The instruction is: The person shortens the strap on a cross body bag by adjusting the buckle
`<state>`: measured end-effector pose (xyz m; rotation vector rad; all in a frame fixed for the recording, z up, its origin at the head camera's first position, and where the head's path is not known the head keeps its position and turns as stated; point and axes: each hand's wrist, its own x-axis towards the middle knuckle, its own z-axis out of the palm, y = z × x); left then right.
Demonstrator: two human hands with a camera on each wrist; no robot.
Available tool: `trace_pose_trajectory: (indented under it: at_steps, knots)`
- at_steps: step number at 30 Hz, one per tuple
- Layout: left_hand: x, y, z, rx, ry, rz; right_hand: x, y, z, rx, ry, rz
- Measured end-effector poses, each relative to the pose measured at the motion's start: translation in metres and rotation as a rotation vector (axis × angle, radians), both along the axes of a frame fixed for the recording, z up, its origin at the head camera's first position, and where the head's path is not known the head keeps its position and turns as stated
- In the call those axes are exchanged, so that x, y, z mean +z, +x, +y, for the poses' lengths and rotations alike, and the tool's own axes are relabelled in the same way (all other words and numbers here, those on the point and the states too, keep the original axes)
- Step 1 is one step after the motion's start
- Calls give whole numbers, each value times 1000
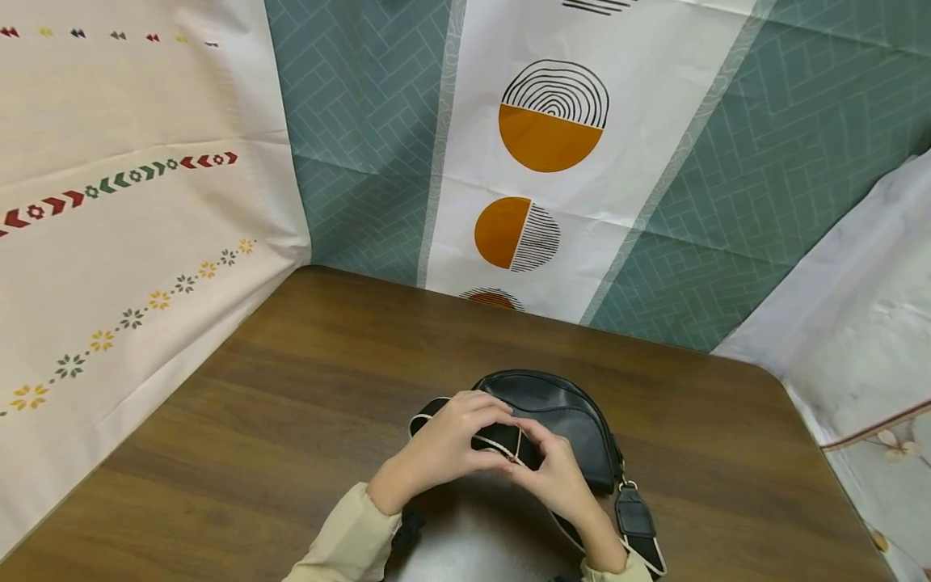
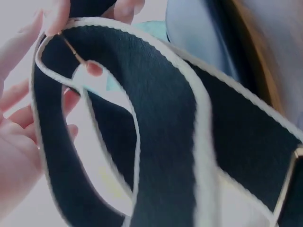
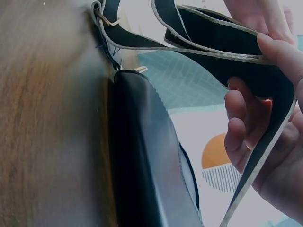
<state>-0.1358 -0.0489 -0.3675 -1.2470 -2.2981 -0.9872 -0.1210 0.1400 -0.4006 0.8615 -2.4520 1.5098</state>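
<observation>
A black handbag (image 1: 575, 416) with a curved top lies on the table. Its wide black strap (image 1: 498, 440), edged in cream cord, is gathered in loops in front of it. From the left side, my left hand (image 1: 458, 436) grips the strap with curved fingers and thumb. My right hand (image 1: 554, 473) pinches it from the other side, fingertips close to those of the left. A thin gold slider (image 2: 72, 48) crosses the strap beside the fingertips in the left wrist view. In the right wrist view, the strap (image 3: 213, 54) runs in folded layers between thumb and fingers.
The brown wooden table (image 1: 327, 347) reaches back to a green and white patterned curtain (image 1: 371, 162). A cream embroidered cloth (image 1: 145, 267) hangs along the left, a pale cloth (image 1: 865, 299) along the right. A black leather strap end (image 1: 635, 513) lies right of the bag.
</observation>
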Motion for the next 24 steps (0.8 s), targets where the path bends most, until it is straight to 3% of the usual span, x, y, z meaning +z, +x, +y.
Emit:
trace_pose_trajectory:
  at_steps: [6,12,18,24]
  knots:
    - [-4,1,-13,20,41,11,12,5,-3,11,-47,-16]
    - [-7,2,-24,25,83,28,28,11,-7,-60,-16,-53]
    - [-12,5,-33,54,108,60,16,6,-3,-121,-85,-193]
    - [-19,8,-42,92,119,39,-3,-2,4,-105,-202,-348]
